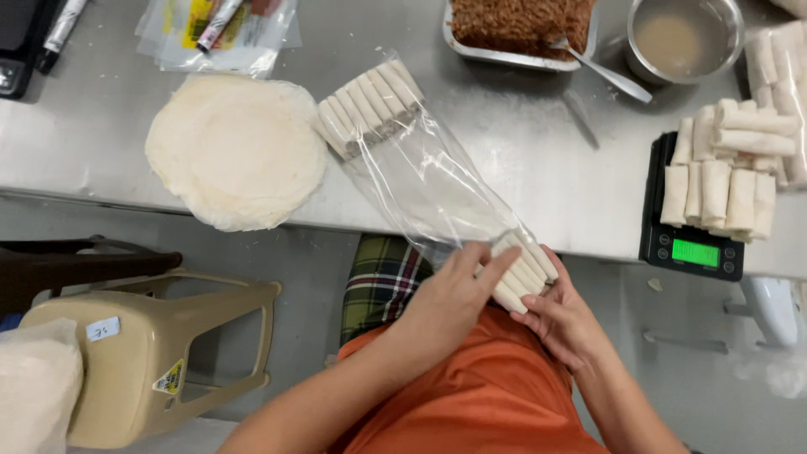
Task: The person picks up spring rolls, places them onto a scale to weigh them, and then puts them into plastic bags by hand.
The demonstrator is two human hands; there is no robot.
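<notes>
Two hands (pixel 454 294) (pixel 565 318) hold one roll bundle (pixel 523 271).

You are looking at pale cream rolls (pixel 523 273) showing through a clear bag (pixel 429 181) over a grey steel table (pixel 521 151); your shirt (pixel 487 395) is showing orange, the cloth (pixel 380 282) beneath is showing green plaid, and the black scale (pixel 685 252) is glowing green.

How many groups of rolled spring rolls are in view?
4: one row deep in the clear bag, one bundle in both hands at the bag's mouth, one pile on the scale, and more at the right edge, partly cut off.
</notes>
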